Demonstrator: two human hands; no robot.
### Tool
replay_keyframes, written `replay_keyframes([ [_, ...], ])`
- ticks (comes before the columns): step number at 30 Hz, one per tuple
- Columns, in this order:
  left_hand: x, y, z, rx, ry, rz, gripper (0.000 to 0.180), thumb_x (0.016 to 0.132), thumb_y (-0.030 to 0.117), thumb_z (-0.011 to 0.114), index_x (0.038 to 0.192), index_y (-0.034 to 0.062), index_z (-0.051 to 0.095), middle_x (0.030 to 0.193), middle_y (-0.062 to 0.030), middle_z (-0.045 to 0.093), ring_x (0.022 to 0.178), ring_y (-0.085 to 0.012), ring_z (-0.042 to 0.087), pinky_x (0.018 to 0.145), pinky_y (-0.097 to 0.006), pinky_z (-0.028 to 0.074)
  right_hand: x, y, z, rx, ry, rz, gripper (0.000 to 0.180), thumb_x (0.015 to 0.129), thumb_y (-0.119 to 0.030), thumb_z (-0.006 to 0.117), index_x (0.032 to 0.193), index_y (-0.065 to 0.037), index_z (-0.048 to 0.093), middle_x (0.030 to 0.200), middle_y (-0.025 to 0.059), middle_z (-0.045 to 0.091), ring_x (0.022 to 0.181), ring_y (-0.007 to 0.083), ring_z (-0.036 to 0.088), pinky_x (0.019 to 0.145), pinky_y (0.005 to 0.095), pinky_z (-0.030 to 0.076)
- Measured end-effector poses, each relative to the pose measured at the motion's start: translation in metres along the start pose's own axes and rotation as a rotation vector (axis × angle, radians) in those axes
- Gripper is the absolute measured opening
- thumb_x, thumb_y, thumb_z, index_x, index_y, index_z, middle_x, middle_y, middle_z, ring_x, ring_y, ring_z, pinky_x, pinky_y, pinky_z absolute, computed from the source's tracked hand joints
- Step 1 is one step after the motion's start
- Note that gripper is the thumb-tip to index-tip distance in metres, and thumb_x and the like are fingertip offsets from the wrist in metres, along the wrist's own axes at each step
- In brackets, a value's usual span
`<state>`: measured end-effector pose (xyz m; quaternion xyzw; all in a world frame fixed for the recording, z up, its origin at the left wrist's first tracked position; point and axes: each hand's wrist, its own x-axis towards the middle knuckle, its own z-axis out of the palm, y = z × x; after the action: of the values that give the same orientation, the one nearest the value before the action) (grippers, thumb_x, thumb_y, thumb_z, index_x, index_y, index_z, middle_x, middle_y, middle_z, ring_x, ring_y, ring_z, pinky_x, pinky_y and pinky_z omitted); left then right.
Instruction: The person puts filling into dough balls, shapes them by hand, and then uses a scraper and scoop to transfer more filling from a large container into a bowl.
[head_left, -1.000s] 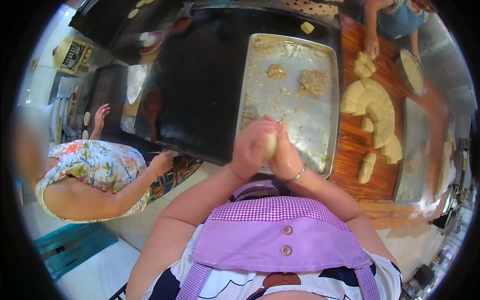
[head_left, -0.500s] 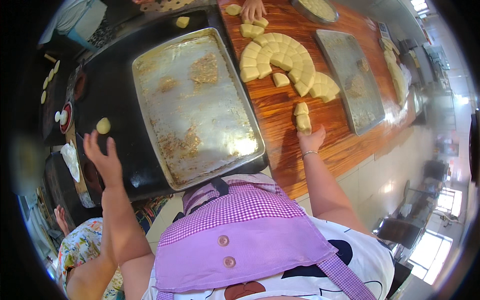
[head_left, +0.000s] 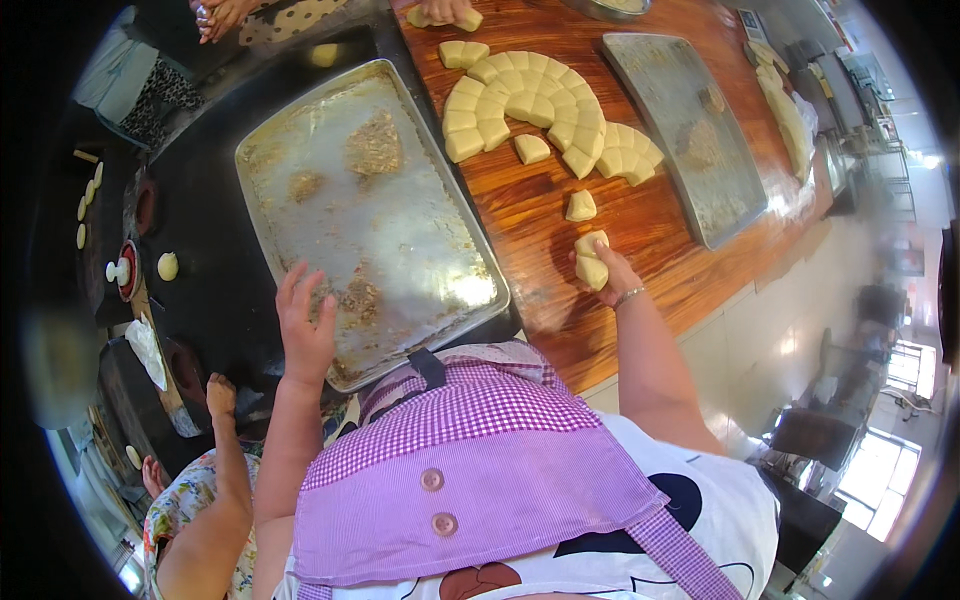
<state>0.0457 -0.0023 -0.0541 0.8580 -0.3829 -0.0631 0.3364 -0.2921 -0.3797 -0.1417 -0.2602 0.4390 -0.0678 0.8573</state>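
Okay so, left hand (head_left: 310,338) first: the fingers (head_left: 288,287) are apart and a bit bent, palm loosely open, and nothing's in them. They're over the lower left edge of the big metal tray (head_left: 425,235), center-left of frame; can't tell if they're actually touching it. The right hand (head_left: 617,272), right of center, is the busy one. Its fingers are closed partway around two dough pieces (head_left: 592,273), pale yellow and pressed together one beyond the other. Fingertips on the far side are mostly hidden, so can't say exactly how they wrap. There's a bracelet (head_left: 628,297) on that wrist.

Just above those sits a loose dough piece (head_left: 581,206) on the wooden table (head_left: 540,275), then another single chunk (head_left: 532,150) further up, beside a big curved fan of cut dough (head_left: 535,75) at upper center. A second metal tray (head_left: 668,100) lies to the right of the fan. Someone else's hand (head_left: 445,11) is on dough at the top edge. Way over left, a round dough ball (head_left: 167,266) sits on the black table (head_left: 205,220).
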Motion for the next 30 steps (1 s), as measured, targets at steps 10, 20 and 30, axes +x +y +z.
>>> replay_keyframes([
  [10, 0.025, 0.128, 0.076, -0.846, -0.719, -0.158, 0.083, 0.078, 0.008, 0.08, 0.146, 0.0061, 0.032, 0.142, -0.0129, 0.042, 0.125, -0.0263, 0.05, 0.099, -0.043, 0.046, -0.054, 0.02, 0.178, 0.037, -0.328, -0.41, 0.055, 0.08, -0.006, 0.077, 0.129, -0.003, 0.051, 0.116, 0.0056, 0.063, 0.105, 0.017, 0.061, 0.092, 0.0346, 0.051],
  [20, 0.048, 0.132, 0.067, -1.784, -0.944, -0.533, 0.062, 0.084, 0.003, 0.071, 0.138, 0.0052, 0.042, 0.131, -0.0113, 0.054, 0.121, -0.0251, 0.055, 0.099, -0.037, 0.048, -0.051, 0.012, 0.151, 0.4, -0.244, -0.349, 0.04, 0.091, -0.019, 0.068, 0.123, -0.002, 0.052, 0.113, 0.0121, 0.063, 0.095, 0.0192, 0.062, 0.084, 0.0312, 0.054],
  [30, 0.042, 0.127, 0.081, -1.754, -0.741, -0.588, 0.051, 0.09, 0.008, 0.064, 0.137, 0.0063, 0.043, 0.134, -0.0128, 0.05, 0.121, -0.0278, 0.053, 0.105, -0.041, 0.043, -0.042, 0.023, 0.084, -1.252, 0.544, -1.04, 0.098, 0.066, -0.015, 0.087, 0.146, -0.004, 0.032, 0.142, 0.0147, 0.043, 0.12, 0.0257, 0.053, 0.099, 0.037, 0.046],
])
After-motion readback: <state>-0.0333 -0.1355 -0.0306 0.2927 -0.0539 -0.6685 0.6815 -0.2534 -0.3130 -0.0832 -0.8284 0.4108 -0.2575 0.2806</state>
